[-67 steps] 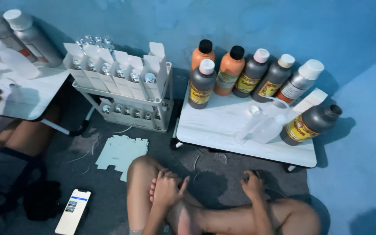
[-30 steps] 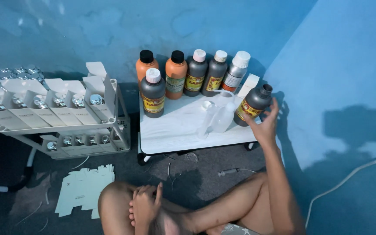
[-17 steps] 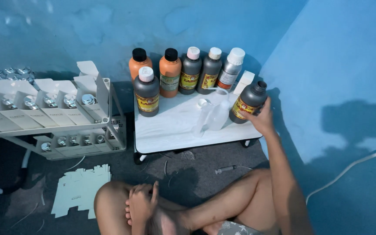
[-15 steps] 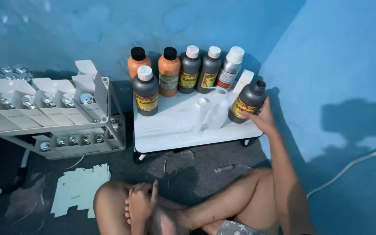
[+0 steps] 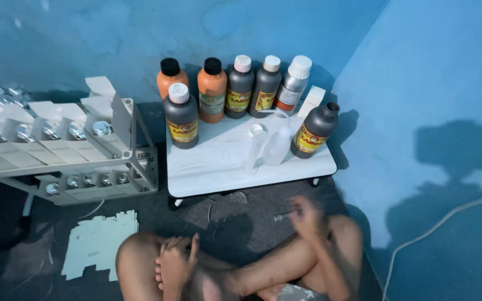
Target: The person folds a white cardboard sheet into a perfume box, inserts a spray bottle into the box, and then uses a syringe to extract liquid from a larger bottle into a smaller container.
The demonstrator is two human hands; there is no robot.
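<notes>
- Head view, right hand (image 5: 307,214): blurred, low over the dark floor in front of the small white table (image 5: 207,167), near its front right corner. A thin, small object shows at the fingertips; what it is and whether the fingers are closed on it, I cannot tell.
- Head view, left hand: not in view. A bare foot (image 5: 173,263) lies on the crossed legs at the bottom.
- Head view, dark uncapped bottle (image 5: 313,129): upright at the table's right edge, yellow label, mouth open, nearest standing thing to the right hand.
- Head view, clear plastic bottles (image 5: 269,146): just beside the uncapped bottle, towards the table's middle.
- Head view, back edge: two orange bottles (image 5: 212,89) and three capped dark or grey ones in a row; one more dark capped bottle (image 5: 181,115) stands in front at the left.
- Head view, white rack (image 5: 62,150): left of the table, holding small vials in cartons.
- Handling note: the open bottle sits close to the edge, so I judge a steady, upright grasp best.
</notes>
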